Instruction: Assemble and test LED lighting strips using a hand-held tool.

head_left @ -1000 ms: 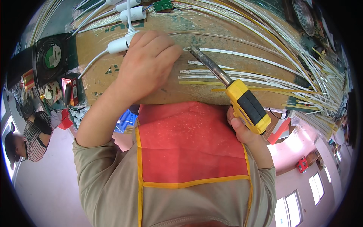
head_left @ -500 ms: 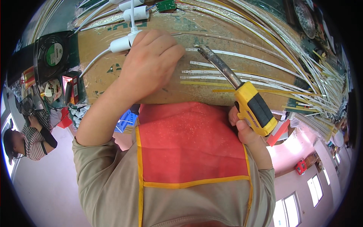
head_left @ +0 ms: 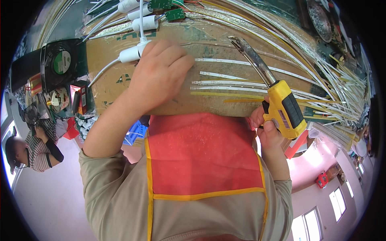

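My left hand (head_left: 163,76) is closed with its fingers curled over the cardboard, right beside a white cylindrical cable housing (head_left: 130,54). What its fingertips pinch is hidden beneath the knuckles, and the fingers are slightly blurred. A yellow and black soldering gun (head_left: 286,108) is in my right hand (head_left: 268,130), wrapped round the trigger side of its handle. Its dark metal tip (head_left: 237,42) points up and left, above the LED strips and apart from my left hand. Several narrow white LED strips (head_left: 233,62) lie with their ends fanned out to the right of my left hand.
Cardboard (head_left: 114,82) covers the bench. More white housings (head_left: 144,23) and green circuit boards (head_left: 175,14) lie at the far side. A black fan (head_left: 60,62) and a small red box (head_left: 79,98) stand left. Strips bunch up at right. Another person (head_left: 38,148) sits far left.
The soldering gun has moved right, its tip farther from my left hand. My left hand stays closed by the white housing, shifted only slightly. The whole view has tilted a little.
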Action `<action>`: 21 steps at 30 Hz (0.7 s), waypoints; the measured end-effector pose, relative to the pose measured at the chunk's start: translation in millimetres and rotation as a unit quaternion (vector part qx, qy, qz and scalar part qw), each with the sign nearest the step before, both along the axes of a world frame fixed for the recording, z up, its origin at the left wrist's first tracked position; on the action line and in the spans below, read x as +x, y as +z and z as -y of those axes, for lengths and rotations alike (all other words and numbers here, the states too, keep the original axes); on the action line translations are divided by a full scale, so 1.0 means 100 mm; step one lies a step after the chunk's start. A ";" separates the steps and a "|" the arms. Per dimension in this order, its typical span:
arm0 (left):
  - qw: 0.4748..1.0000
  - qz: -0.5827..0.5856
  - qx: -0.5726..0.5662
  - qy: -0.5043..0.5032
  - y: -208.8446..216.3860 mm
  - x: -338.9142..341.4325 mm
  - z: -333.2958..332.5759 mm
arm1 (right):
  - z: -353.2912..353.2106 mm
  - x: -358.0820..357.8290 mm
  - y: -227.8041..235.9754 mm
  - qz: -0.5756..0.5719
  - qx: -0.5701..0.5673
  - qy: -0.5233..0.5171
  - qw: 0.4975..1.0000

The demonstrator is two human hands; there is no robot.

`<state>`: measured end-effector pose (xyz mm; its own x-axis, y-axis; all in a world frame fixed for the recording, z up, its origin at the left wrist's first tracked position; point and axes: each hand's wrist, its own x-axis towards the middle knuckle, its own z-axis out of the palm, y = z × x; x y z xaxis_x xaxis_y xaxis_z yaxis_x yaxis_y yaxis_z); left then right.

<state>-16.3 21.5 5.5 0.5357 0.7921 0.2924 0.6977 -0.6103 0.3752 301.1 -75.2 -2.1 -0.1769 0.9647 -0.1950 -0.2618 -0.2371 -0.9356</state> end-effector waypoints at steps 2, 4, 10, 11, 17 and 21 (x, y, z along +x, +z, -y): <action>1.000 -0.003 0.000 0.001 0.00 0.00 0.00 | 0.00 -0.01 0.00 0.005 -0.010 -0.007 1.000; 1.000 -0.004 -0.005 0.000 0.01 0.00 0.00 | -0.01 -0.03 0.01 0.022 -0.026 -0.018 0.999; 1.000 0.000 0.009 -0.006 0.01 0.01 -0.02 | -0.05 -0.02 0.02 0.010 -0.024 -0.016 1.000; 1.000 -0.002 0.006 -0.006 0.01 0.01 -0.02 | -0.06 -0.02 0.02 0.008 -0.025 -0.016 1.000; 1.000 -0.008 0.002 -0.005 0.04 0.02 -0.02 | -0.05 -0.02 -0.01 -0.007 -0.015 -0.019 1.000; 1.000 -0.010 -0.003 -0.006 0.04 0.01 -0.01 | -0.05 -0.01 -0.02 -0.029 -0.011 -0.021 0.999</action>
